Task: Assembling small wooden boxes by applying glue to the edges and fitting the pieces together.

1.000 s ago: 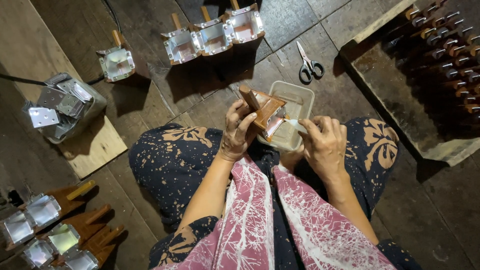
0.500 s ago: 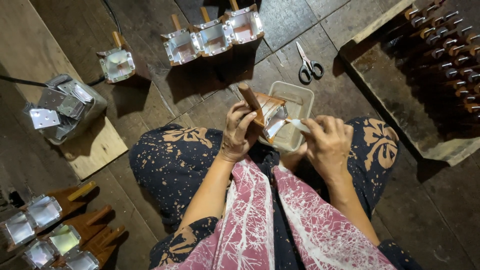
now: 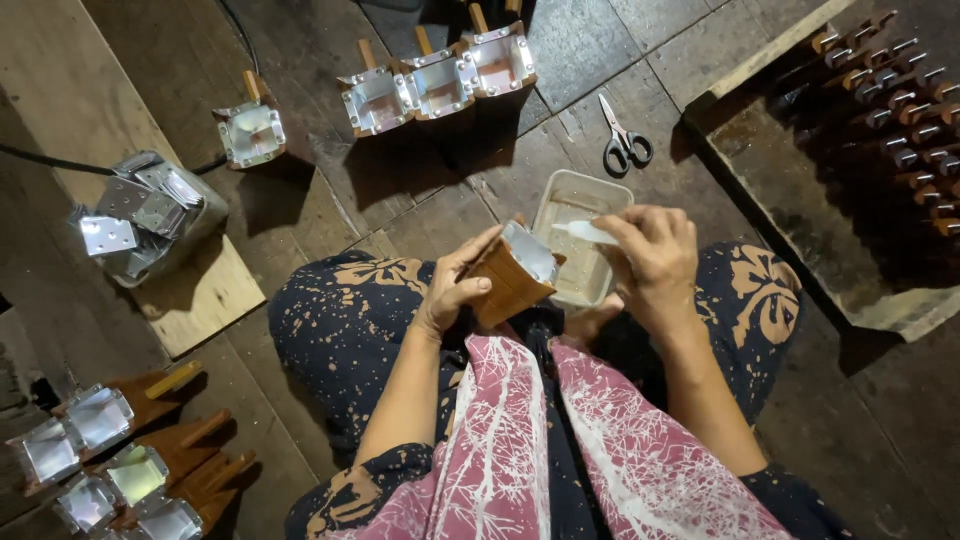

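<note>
My left hand (image 3: pixel 455 283) grips a brown wooden block with a shiny metal lining (image 3: pixel 512 272), tilted so its open face looks toward my right hand. My right hand (image 3: pixel 655 262) pinches a small white brush-like stick (image 3: pixel 585 232), its tip just beside the block's metal face. Both hands hover over my lap, right next to a shallow clear plastic tray (image 3: pixel 570 212) that rests on the wooden floor in front of my knees.
Black-handled scissors (image 3: pixel 624 144) lie beyond the tray. Three metal-lined blocks (image 3: pixel 438 84) stand in a row at the top, a single one (image 3: pixel 252 130) to their left. A bag of metal plates (image 3: pixel 145 212) sits left, several more blocks (image 3: pixel 110 460) bottom left, a wooden crate of pegs (image 3: pixel 880 120) right.
My left hand has turned the block, so its metal face now tilts toward my right hand. My right hand has risen slightly with the white stick over the tray.
</note>
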